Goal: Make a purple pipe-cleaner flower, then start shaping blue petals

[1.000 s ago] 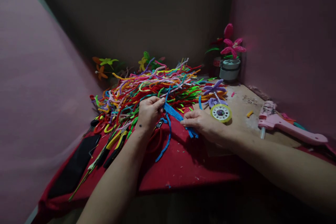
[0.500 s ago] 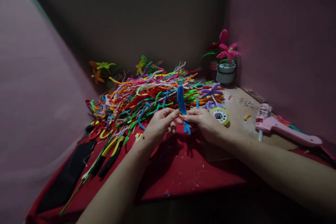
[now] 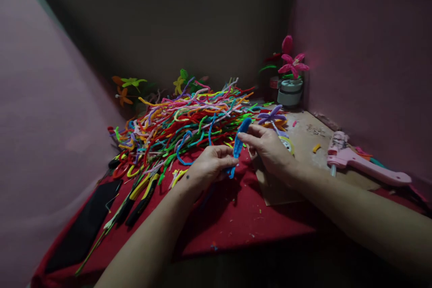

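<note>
1 blue piece (image 3: 237, 147) between left hand (image 3: 216, 162) and right hand (image 3: 266, 144)

The blue piece is up above the front of the red cloth (image 3: 229, 229), tilted, with its top leaning right. The left hand pinches its lower end between thumb and fingers, and loose blue ends poke out just below. The right hand grips it higher up, its fingers drawn narrow on the piece.

Behind the hands spreads a pile (image 3: 189, 114) of fuzzy stems in many colors, with 1 blue stem (image 3: 177, 153) curling out at its front. Left of the left arm lie yellow-and-black pliers (image 3: 143, 198), and farther left a black slab (image 3: 84, 227).

Under the right hand and beyond it is a tan board (image 3: 278, 191). Just past that hand, a disc (image 3: 288, 145) is partly hidden, near a purple flower (image 3: 270, 116). A pink glue gun (image 3: 366, 164) lies to the right, well apart from the hands, and 1 orange bit (image 3: 316, 148) sits near it. At the back right, a gray pot (image 3: 289, 93) stands beneath a pink flower (image 3: 293, 65).
</note>
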Tool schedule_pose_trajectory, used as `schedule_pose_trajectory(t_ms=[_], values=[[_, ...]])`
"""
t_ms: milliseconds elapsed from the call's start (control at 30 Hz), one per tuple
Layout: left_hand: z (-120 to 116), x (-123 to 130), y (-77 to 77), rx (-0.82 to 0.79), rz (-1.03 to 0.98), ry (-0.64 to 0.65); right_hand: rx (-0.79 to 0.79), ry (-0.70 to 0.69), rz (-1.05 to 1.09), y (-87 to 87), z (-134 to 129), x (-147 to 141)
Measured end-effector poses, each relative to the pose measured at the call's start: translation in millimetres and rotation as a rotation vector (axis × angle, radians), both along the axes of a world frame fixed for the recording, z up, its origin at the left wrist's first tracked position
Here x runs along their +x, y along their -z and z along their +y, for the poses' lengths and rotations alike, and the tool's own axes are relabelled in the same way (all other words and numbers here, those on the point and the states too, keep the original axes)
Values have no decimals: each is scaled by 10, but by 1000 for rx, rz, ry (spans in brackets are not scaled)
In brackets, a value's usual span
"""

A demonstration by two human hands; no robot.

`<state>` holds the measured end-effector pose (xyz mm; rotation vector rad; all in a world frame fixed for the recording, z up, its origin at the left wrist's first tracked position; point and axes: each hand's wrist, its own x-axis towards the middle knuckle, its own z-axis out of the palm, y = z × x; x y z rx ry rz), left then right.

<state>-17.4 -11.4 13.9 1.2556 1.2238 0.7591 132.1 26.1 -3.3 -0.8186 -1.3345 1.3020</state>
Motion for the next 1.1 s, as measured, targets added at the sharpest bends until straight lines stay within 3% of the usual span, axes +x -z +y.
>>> schedule_pose_trajectory(t_ms=[100, 200, 500, 733, 1100], values=[[-2, 15, 3, -45, 66, 35, 81, 129, -62, -58, 74, 50], [16, 16, 32, -65, 98, 30, 48, 176, -125, -48, 140, 80], [-7, 26, 10, 63, 200, -9, -29, 146, -5, -34, 152, 73], [-34, 47, 52, 169, 342, 0, -209, 98, 183, -16, 163, 62], [-47, 89, 23, 75, 260, 48, -241, 42, 267, -13, 176, 73]])
